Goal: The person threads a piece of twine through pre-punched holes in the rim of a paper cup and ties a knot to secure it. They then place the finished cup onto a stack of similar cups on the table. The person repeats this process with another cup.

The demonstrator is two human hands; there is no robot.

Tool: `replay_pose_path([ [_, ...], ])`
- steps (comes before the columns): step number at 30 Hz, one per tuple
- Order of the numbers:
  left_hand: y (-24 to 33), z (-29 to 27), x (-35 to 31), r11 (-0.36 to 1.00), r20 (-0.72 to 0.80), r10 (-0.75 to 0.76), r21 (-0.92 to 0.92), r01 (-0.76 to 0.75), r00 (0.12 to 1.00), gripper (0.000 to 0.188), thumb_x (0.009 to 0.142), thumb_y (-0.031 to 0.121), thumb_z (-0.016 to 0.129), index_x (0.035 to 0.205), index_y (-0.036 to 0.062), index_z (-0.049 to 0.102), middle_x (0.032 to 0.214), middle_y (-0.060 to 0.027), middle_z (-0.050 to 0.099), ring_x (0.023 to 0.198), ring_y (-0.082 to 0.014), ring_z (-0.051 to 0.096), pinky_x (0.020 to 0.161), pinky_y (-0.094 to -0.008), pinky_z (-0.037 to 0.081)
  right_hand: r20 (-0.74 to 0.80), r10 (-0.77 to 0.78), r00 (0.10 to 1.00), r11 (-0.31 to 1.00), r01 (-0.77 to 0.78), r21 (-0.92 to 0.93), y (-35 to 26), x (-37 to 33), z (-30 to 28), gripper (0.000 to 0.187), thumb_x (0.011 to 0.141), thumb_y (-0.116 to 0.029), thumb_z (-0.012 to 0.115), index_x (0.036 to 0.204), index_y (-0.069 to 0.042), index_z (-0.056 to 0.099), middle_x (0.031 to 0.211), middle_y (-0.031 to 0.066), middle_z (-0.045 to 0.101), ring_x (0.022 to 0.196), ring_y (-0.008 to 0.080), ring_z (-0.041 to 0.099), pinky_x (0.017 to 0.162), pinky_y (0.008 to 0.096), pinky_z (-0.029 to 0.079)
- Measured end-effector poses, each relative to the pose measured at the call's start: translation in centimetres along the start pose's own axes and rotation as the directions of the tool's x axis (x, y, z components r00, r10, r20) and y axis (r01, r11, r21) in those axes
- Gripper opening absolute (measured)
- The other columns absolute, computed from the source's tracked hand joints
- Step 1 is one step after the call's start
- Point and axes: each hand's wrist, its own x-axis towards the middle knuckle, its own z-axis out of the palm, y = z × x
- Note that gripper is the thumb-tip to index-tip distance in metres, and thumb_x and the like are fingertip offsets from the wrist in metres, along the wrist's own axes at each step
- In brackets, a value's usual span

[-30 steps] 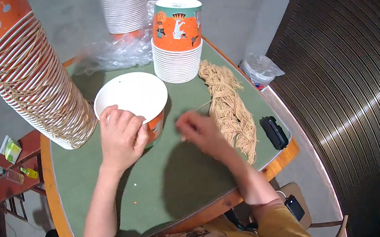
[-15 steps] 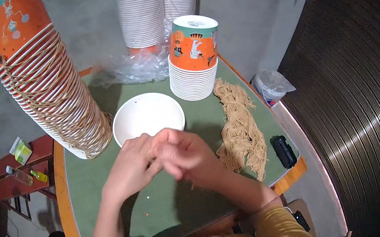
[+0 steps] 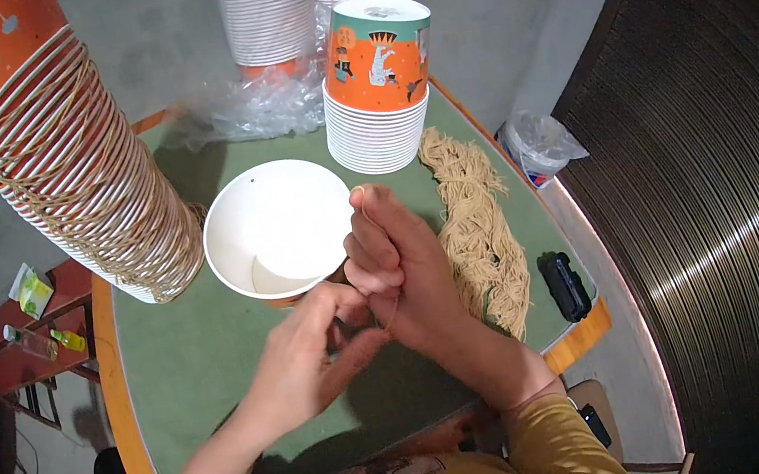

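My right hand (image 3: 404,263) is closed with its thumb and forefinger pinched at the top. A thin tan string (image 3: 393,308) runs from that pinch down along the palm. My left hand (image 3: 308,351) is curled just below and to the left, its thumb reaching the lower end of the string by the right palm; its fingertips are partly hidden. Just beyond my hands stands a paper bucket (image 3: 280,219), mouth up and white inside. A bundle of tan strings (image 3: 482,239) lies to the right of my right hand.
A tall leaning stack of paper buckets (image 3: 71,159), draped with string, stands at left. A shorter upside-down stack (image 3: 378,85) is at the back, near clear plastic wrapping (image 3: 261,111). A black case (image 3: 566,287) lies by the table's right edge. A red bench (image 3: 1,365) stands left.
My hands have moved from being clasped together to slightly apart, the right one rising with string showing in it. The view has shifted, showing more of the bucket's inside.
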Motion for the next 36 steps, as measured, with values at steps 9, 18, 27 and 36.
replay_pose_path([
  [9,-0.2,2.0,-0.5,0.947,0.042,-0.212,-0.24,0.216,0.976,0.017,0.091,0.006,0.066,0.101,0.0021,0.053,0.082,-0.0104,0.065,0.071,-0.0222,0.066,0.062,-0.0342,0.051,-0.065,-0.102,0.993,0.993,0.098,-0.063,0.2,0.4,-0.1,0.016,0.102,-0.023,0.049,0.101,-0.007,0.052,0.056,-0.0071,0.031,0.044,0.0022,0.027,0.041,0.0175,0.024],
  [18,0.2,-1.9,0.3,0.949,-0.215,0.134,0.31,-0.062,0.967,0.014,0.086,-0.002,0.062,0.1,0.001,0.061,0.087,-0.0129,0.061,0.077,-0.0302,0.063,0.067,-0.038,0.051,0.383,-0.62,0.685,0.024,0.505,-0.863,-2.7,2.6,-3.4,0.008,0.093,-0.008,0.059,0.098,-0.006,0.053,0.078,0.0029,0.052,0.064,0.0107,0.048,0.051,0.0251,0.039],
  [27,0.7,-3.3,0.3,0.764,-0.204,0.352,0.627,-0.154,0.913,0.029,0.074,0.003,0.067,0.103,0.0018,0.062,0.086,-0.0091,0.058,0.078,-0.0283,0.06,0.067,-0.0393,0.049,0.34,0.118,0.933,0.603,0.205,-0.771,-1.3,-0.7,0.3,0.051,0.094,-0.021,0.062,0.138,-0.008,0.039,0.121,0.0112,0.056,0.083,0.0127,0.06,0.064,0.0254,0.05],
  [36,-0.9,-3.6,0.9,0.61,-0.144,0.46,0.768,-0.194,0.876,0.032,0.072,0.009,0.066,0.103,0.0025,0.064,0.086,-0.0068,0.058,0.082,-0.0255,0.059,0.069,-0.0368,0.049,0.125,0.094,0.988,0.501,0.061,-0.863,-0.6,-0.4,-0.5,0.023,0.092,-0.017,0.065,0.108,-0.003,0.057,0.087,0.0021,0.061,0.067,0.0061,0.053,0.059,0.0226,0.044],
])
